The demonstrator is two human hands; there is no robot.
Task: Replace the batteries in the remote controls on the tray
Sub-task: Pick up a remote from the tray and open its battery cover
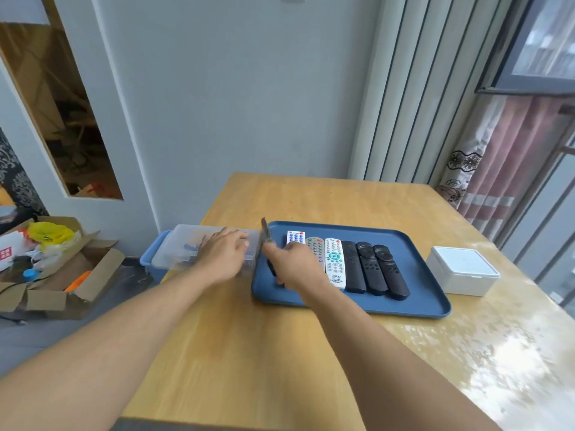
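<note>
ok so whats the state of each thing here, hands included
left hand: resting on the clear box, fingers relaxed
right hand: gripping a dark remote, tilted up
dark remote: lifted at its far end
clear box: lid on
blue tray: flat on the table
white box: closed
other remotes: lying side by side, buttons up

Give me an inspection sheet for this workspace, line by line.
Surface: wooden table, glare at right.
Job's things: blue tray holding six flat remotes; clear plastic box left of it.
Clutter: white lidded box right of tray.
Hands: left hand lies on the clear box; right hand grips a dark remote, tilted up at the tray's left edge.
Cables: nothing seen.
Surroundings: open cardboard box on floor, curtain at right.
</note>
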